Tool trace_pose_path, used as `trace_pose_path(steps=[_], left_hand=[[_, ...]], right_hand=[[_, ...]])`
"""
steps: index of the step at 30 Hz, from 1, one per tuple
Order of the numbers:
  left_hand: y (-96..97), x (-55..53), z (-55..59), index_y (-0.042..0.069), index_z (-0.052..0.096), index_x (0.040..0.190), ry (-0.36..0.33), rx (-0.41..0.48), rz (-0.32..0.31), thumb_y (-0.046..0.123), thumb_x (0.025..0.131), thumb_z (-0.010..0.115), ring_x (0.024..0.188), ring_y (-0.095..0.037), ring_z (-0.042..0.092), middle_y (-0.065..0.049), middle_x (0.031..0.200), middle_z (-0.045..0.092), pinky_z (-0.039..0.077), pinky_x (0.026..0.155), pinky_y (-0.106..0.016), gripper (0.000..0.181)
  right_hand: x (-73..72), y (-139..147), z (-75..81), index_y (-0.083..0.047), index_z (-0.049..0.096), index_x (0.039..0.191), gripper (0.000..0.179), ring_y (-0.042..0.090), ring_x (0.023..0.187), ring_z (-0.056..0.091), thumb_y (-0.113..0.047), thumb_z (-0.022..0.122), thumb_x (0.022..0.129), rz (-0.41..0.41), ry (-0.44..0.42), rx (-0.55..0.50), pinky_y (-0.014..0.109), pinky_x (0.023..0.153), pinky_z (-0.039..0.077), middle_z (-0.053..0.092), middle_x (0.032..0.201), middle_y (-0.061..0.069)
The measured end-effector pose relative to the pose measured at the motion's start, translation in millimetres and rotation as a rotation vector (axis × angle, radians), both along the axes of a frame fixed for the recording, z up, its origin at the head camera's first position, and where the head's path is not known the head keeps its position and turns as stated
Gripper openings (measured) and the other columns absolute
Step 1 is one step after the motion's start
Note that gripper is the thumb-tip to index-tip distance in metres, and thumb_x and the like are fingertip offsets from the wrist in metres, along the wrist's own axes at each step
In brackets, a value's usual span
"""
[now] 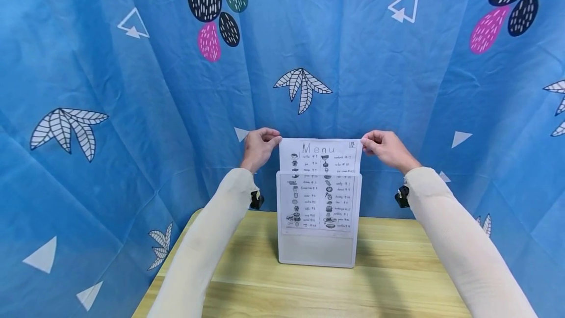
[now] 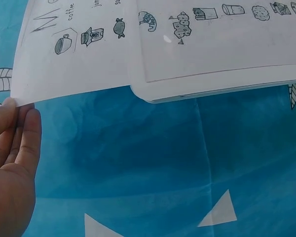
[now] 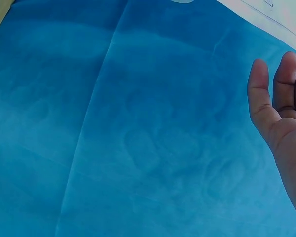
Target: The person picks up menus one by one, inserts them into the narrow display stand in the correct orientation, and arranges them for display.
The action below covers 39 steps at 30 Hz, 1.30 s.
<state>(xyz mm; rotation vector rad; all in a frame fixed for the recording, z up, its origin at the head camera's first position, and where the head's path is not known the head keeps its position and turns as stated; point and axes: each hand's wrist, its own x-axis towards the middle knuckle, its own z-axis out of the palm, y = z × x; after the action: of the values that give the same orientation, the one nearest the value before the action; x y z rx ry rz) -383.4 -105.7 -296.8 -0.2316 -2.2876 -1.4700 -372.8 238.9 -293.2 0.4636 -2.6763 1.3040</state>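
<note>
A white paper menu (image 1: 320,162), with handwritten items and small drawings, stands upright, its lower part inside a clear holder with a white frame (image 1: 316,251). The top of the sheet sticks out above the holder's upper edge. My left hand (image 1: 259,149) pinches the sheet's top left corner between thumb and fingers; the left wrist view shows this hand (image 2: 12,168) at the paper's corner. At the top right corner, my right hand (image 1: 389,148) pinches the paper. In the right wrist view that hand (image 3: 288,116) is partly cut off and its fingertip contact is out of frame.
The holder stands on a light wood-grain table (image 1: 397,278), near its far edge. A blue patterned curtain (image 1: 304,38) hangs behind the table and along both sides. Dark wrist cameras (image 1: 257,200) sit on both cream sleeves (image 1: 212,239).
</note>
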Motion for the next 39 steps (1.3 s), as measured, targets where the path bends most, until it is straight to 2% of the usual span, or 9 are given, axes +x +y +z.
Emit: trace_pose_path(steps=[9,17,25,32,39], left_hand=[[-0.3,0.3,-3.7,0.005,0.074,0.105,-0.011,-0.023,0.002,0.016,0.095,0.07,0.093,-0.024,0.07,-0.01,0.098,0.07,0.057,0.09,-0.038,0.015],[-3.0,2.4,-8.0,0.005,0.074,0.104,0.003,-0.048,-0.011,0.015,0.095,0.07,0.092,-0.024,0.069,-0.01,0.097,0.071,0.057,0.089,-0.04,0.014],[-3.8,7.3,-11.7,0.006,0.074,0.102,-0.003,-0.061,-0.017,0.014,0.095,0.07,0.091,-0.023,0.069,-0.008,0.095,0.071,0.056,0.084,-0.039,0.011],[-3.1,9.3,-15.0,0.007,0.074,0.103,-0.022,-0.06,-0.014,0.015,0.096,0.069,0.092,-0.024,0.068,-0.009,0.097,0.071,0.056,0.086,-0.04,0.012],[-2.8,9.8,-17.2,0.007,0.074,0.103,-0.026,-0.107,-0.012,0.015,0.097,0.068,0.093,-0.023,0.066,-0.008,0.099,0.071,0.056,0.087,-0.039,0.011]], right_hand=[[-1.4,2,-5.5,0.002,0.061,0.116,0.033,0.03,0.104,0.062,-0.027,0.048,0.107,0.014,-0.015,-0.015,0.051,0.097,0.051,0.062,0.113,0.02],[-0.6,1,-9.4,0.002,0.062,0.115,0.032,0.031,0.103,0.063,-0.026,0.049,0.107,0.009,-0.013,-0.007,0.046,0.093,0.054,0.063,0.112,0.02],[2.6,1,-13.2,0.001,0.063,0.115,0.032,0.029,0.102,0.063,-0.026,0.048,0.108,0.02,-0.009,0.008,0.043,0.092,0.055,0.064,0.111,0.018],[3.5,2,-17.8,0.001,0.063,0.114,0.033,0.029,0.102,0.063,-0.027,0.048,0.107,0.025,-0.017,0.003,0.042,0.092,0.055,0.063,0.112,0.02],[4.8,3,-20.6,0.001,0.064,0.114,0.032,0.029,0.101,0.063,-0.027,0.05,0.107,0.024,-0.016,0.001,0.042,0.091,0.055,0.064,0.111,0.019]])
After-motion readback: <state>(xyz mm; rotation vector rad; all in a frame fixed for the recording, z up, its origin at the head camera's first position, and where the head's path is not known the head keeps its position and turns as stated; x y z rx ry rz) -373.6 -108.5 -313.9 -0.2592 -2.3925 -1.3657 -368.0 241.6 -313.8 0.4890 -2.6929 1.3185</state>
